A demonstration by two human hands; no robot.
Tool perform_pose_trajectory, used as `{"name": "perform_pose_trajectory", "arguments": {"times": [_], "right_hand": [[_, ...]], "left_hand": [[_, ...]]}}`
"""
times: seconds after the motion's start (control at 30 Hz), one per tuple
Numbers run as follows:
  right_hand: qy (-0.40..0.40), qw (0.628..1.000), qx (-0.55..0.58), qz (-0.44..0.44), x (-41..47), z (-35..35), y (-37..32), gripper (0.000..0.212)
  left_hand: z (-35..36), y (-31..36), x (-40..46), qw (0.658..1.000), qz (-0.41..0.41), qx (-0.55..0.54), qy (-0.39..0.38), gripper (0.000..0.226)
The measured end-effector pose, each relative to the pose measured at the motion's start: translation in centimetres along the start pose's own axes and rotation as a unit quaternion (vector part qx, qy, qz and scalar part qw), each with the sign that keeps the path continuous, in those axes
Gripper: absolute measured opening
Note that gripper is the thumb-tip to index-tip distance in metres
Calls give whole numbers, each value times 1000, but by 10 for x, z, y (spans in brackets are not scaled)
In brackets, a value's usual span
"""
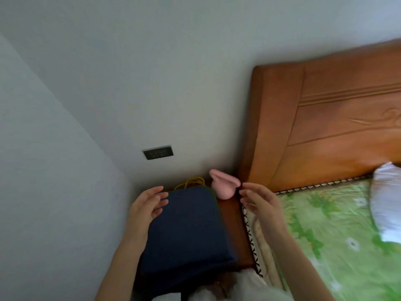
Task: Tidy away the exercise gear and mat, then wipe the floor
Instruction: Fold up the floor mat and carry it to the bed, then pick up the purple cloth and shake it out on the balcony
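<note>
A folded dark blue mat (186,231) lies on a wooden bedside cabinet (233,216) in the corner next to the bed. My left hand (147,205) hovers at the mat's far left corner, fingers relaxed and spread, holding nothing. My right hand (258,203) is raised over the gap between cabinet and bed, fingers loosely extended, empty. A pink rounded object (224,184) sits at the back of the cabinet, just beyond my right fingertips. A coil of yellow cord (192,182) shows behind the mat, mostly hidden.
Grey walls meet in the corner, with a dark wall socket (158,152) above the cabinet. A wooden headboard (325,118) stands at right. The bed carries a green floral sheet (338,231) and a white pillow (388,205). White cloth (243,287) lies at the bottom.
</note>
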State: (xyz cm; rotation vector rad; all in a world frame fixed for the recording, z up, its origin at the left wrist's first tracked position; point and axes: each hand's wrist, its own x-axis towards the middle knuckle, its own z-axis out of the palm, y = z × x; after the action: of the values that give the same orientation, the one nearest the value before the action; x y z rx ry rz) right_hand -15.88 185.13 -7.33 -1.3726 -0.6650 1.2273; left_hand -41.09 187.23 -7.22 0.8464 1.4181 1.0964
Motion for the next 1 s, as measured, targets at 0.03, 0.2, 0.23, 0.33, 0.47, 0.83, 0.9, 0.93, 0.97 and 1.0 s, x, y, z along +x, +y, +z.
{"name": "perform_pose_trajectory", "arguments": {"times": [0.03,0.2,0.23,0.33,0.47,0.83,0.9,0.93,0.97,1.0], "right_hand": [[22,1000,14,-3,-8,-7,-2,23],[133,988,79,-16,-54,-37,-8,20],[152,985,80,-21,-65,-43,-8,19],[215,972,91,-36,-100,-62,1,20],[308,941,129,-49,-157,-92,16,19],[516,823,211,-109,-336,-182,52,19],[547,798,225,-118,-381,-197,61,15],[563,784,232,-124,-406,-205,66,12],[579,769,238,-128,-431,-212,72,11],[597,755,239,-130,-456,-219,78,13]], "left_hand": [[7,4,0,1000,-3,2,-26,25],[46,15,-6,992,-19,19,-121,23],[55,15,-10,989,-21,23,-142,23],[81,6,-26,976,-36,42,-211,23],[123,-9,-64,941,-57,71,-327,25],[203,-46,-213,829,-64,138,-538,24],[214,-61,-254,803,-60,154,-573,24],[218,-69,-277,789,-62,161,-590,23],[222,-78,-302,775,-65,165,-607,22],[226,-87,-327,762,-68,165,-623,21]]}}
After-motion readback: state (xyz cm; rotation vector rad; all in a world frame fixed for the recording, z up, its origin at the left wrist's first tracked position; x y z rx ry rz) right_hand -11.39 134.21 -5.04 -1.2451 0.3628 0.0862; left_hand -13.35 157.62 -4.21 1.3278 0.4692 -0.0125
